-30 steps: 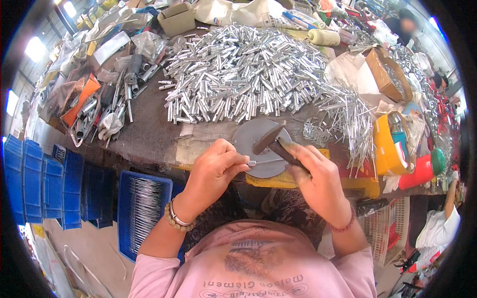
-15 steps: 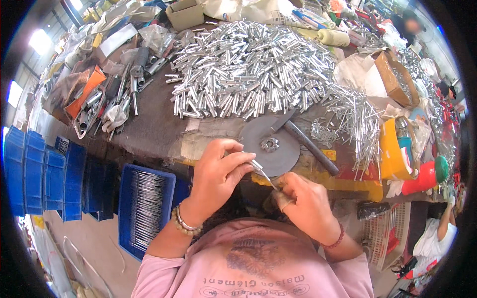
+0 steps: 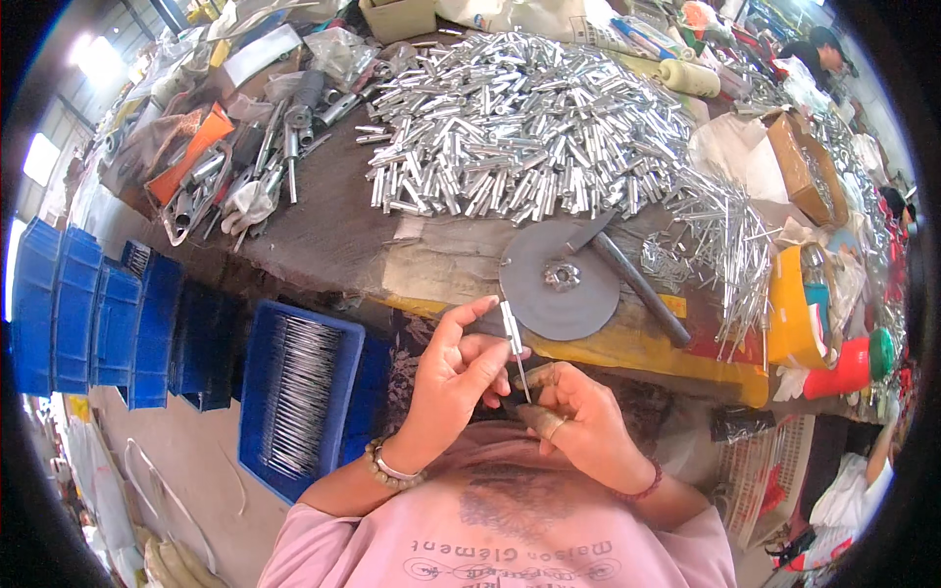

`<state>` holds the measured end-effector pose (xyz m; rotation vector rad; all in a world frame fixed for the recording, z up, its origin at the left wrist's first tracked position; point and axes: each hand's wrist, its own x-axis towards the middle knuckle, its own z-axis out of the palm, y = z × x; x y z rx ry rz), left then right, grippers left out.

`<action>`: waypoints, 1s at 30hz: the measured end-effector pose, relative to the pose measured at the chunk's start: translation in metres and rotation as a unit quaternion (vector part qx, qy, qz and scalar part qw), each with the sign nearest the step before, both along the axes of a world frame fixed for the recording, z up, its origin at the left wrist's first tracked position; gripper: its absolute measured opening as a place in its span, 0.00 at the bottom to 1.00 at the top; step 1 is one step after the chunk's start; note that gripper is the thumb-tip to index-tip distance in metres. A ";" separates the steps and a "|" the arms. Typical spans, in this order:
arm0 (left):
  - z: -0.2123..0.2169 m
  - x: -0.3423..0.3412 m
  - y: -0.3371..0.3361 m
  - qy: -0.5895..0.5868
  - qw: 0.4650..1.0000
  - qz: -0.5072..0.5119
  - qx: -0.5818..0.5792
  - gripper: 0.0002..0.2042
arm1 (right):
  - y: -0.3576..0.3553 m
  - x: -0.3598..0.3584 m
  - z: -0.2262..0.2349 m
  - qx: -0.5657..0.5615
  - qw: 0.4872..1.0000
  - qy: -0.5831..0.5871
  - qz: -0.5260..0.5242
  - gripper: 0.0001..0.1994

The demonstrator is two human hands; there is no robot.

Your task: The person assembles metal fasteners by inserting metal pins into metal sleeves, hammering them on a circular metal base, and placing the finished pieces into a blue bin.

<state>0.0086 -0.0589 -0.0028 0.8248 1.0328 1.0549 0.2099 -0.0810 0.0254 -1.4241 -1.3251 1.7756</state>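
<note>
In front of my chest, my left hand (image 3: 446,387) pinches a short silver metal tube (image 3: 510,326) between thumb and fingers. A thin metal rod (image 3: 522,377) runs down from the tube's lower end. My right hand (image 3: 578,412) grips that rod near its bottom, thumb against fingers. Beyond the hands, a round grey metal disc (image 3: 534,289) lies on the bench edge with a small metal nut-like piece at its centre. A hammer (image 3: 642,291) rests across the disc's right side. Farther back is a heap of silver tubes (image 3: 529,127).
Thin metal rods (image 3: 735,255) are strewn right of the heap. A blue bin (image 3: 250,402) holding rows of rods stands at my left, beside stacked blue bins (image 3: 78,314). At right are a yellow container (image 3: 789,304), a red container with green lid (image 3: 853,365) and a white basket (image 3: 755,470).
Both hands have come down, closer to my chest. The tube and rod have swung from a slant to nearly upright. The whole scene has shifted slightly right in view.
</note>
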 end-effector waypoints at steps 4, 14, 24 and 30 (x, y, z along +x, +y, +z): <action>0.001 -0.011 -0.007 -0.010 0.999 0.054 0.000 0.31 | 0.002 -0.017 -0.002 0.195 0.975 -0.090 0.065 0.13; -0.072 -0.155 -0.023 0.117 0.948 0.294 -0.024 0.26 | 0.035 0.023 -0.034 0.530 0.778 -0.304 -0.144 0.23; -0.214 -0.315 -0.007 0.291 0.841 0.435 -0.140 0.27 | 0.040 0.017 -0.051 0.569 0.716 -0.386 -0.125 0.24; -0.238 -0.358 0.015 0.412 0.779 0.444 -0.162 0.26 | 0.041 0.013 -0.044 0.584 0.703 -0.393 -0.108 0.26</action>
